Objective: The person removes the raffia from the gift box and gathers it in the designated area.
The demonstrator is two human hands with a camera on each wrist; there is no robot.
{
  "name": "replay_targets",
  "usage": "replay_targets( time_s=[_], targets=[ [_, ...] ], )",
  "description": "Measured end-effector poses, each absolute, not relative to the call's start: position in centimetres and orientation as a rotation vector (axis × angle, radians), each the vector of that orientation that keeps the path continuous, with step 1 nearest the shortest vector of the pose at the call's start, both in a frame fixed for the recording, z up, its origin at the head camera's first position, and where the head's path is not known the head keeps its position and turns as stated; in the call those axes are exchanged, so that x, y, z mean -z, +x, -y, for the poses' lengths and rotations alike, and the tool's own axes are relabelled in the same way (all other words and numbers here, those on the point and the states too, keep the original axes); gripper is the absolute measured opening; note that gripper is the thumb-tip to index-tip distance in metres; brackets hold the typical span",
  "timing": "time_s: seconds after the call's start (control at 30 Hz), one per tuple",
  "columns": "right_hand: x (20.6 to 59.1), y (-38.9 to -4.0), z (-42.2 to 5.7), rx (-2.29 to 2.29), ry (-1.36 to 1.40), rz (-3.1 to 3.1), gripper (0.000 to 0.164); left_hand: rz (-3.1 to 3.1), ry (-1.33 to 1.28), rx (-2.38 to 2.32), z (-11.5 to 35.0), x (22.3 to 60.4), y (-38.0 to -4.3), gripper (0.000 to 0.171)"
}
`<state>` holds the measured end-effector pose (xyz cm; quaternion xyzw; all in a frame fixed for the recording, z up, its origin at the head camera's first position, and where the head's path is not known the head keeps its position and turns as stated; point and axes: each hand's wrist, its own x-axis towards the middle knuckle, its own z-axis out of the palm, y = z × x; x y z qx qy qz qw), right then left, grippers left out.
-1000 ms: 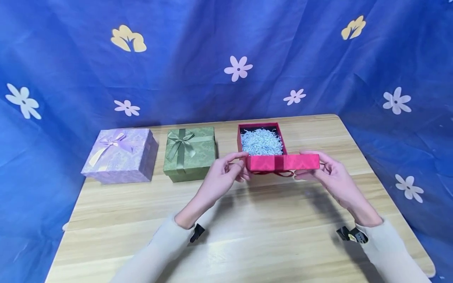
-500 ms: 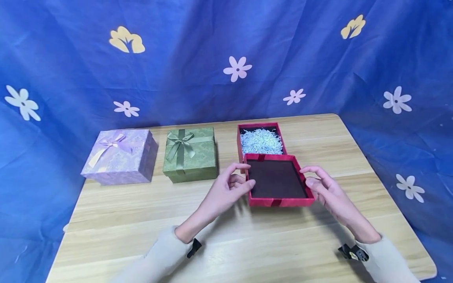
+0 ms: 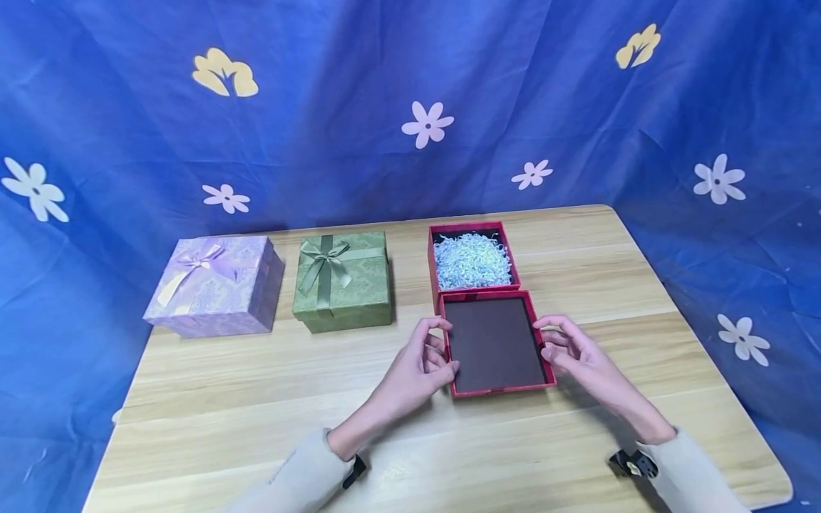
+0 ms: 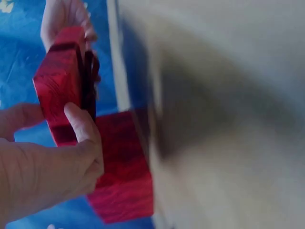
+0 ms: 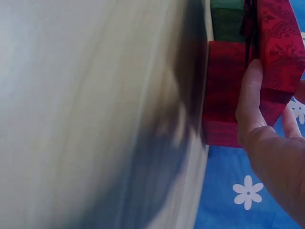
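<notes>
Lid, inside up, was pinched by bent fingers of left hand and right hand, in front of the red box near the far edge of the table; level handling appeared advisable.

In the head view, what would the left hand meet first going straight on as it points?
The red lid, which the left hand holds by its left edge. Beyond, the open red box seems next in line, though the lid may pass over it; depth is unclear.
</notes>
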<state>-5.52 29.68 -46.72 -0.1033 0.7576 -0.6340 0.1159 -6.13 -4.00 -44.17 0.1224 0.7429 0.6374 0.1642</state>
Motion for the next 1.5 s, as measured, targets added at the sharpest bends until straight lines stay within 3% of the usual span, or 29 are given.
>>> replay_targets(
  time_s=[0.33,1.03,1.17,1.5],
  targets=[
    [49.1,-5.6,-29.5,1.849,-0.314,-2.177,0.046,-2.176,0.341,-1.787,3.7,47.3,-5.8,0.056],
    [49.3,-5.9,-29.0,1.588,-0.299,-2.317,0.053,-2.289,0.34,-1.599,4.6,47.6,-6.9,0.056],
    [48.0,-6.1,-28.8,1.57,-0.347,-2.374,0.053,-2.333,0.369,-1.593,4.7,47.3,-7.2,0.064],
    [43.0,-8.6,-28.0,1.667,-0.288,-2.553,0.069,-2.424,0.267,-1.752,4.1,45.4,-9.6,0.101]
  ],
)
